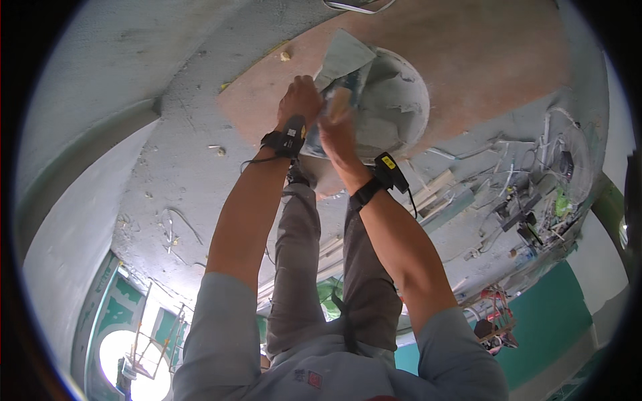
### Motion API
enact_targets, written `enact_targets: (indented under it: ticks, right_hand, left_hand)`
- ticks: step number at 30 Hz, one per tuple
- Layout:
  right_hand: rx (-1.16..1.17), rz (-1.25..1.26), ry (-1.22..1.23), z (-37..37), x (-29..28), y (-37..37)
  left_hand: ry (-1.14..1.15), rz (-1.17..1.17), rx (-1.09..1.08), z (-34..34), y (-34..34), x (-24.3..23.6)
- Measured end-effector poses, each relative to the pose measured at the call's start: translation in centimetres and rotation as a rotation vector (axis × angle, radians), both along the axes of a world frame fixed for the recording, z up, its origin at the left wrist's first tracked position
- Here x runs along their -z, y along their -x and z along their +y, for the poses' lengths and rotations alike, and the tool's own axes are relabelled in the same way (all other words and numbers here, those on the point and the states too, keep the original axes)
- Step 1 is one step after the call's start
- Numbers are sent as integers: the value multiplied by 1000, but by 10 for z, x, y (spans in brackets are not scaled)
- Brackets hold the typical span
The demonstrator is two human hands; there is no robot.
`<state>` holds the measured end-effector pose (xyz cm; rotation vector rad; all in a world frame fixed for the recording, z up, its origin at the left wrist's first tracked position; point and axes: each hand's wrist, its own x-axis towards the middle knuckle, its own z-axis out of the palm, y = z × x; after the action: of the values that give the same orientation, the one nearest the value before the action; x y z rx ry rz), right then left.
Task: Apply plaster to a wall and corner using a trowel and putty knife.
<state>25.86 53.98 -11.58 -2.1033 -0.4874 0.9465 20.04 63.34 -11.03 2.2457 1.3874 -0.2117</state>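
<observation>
A round bucket (420, 83) stands in front of my feet, its inside coated with grey plaster-like paste. My left hand (299, 100) is closed at the bucket's left side, at the lower edge of a flat grey plate (344, 57) smeared with paste, and appears to grip it. My right hand (338, 137) is at the near left of the bucket, its fingers closed round a tan-handled tool (340, 103). Motion smears this tool, and its working end cannot be made out clearly. A dark blue strip shows between the plate and the tool.
Under the bucket lies a large reddish-brown board (495, 53) on the dusty grey floor (180, 120). At right are loose cables, a round wire fan cage (568, 154) and scattered tools. Wooden strips (435, 190) lie behind my right arm. A curved pale wall (80, 194) borders the left.
</observation>
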Motion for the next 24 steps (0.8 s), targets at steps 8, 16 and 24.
enact_targets:
  ticks: [8, 16, 24]
  right_hand:
    - [101, 155, -103, -93, -94, -123]
    - [554, -128, -36, -207, -139, -255]
    - [754, -15, 20, -320, -93, -233]
  left_hand:
    - [172, -85, -316, -5, 104, -89]
    - [108, 120, 248, -28, 37, -92]
    - [-151, 385, 779, -22, -46, 31]
